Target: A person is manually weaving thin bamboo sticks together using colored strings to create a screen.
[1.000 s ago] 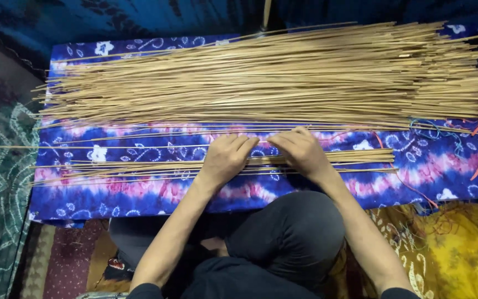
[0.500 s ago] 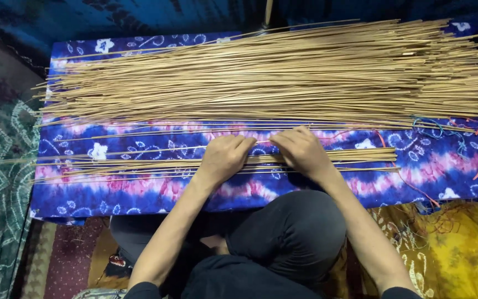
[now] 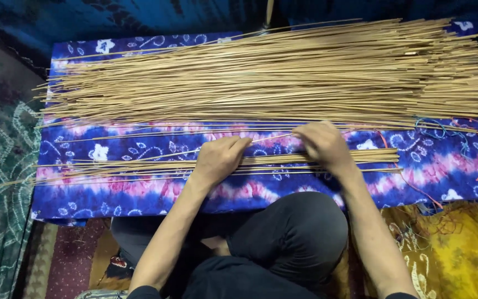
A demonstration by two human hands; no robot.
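Most sticks lie in the far heap [image 3: 272,72], only a thin near row [image 3: 139,166] sorted on the blue cloth [image 3: 112,199], where the left hand [image 3: 217,160] presses flat and the right hand [image 3: 322,145] curls, pinching one stick [image 3: 272,138].

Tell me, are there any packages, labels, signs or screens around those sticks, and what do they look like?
None in view: no package, label, sign or screen.
What shows instead: a big pile of thin tan sticks on a blue-and-pink patterned cloth, with the left hand and right hand on a smaller row of sticks.
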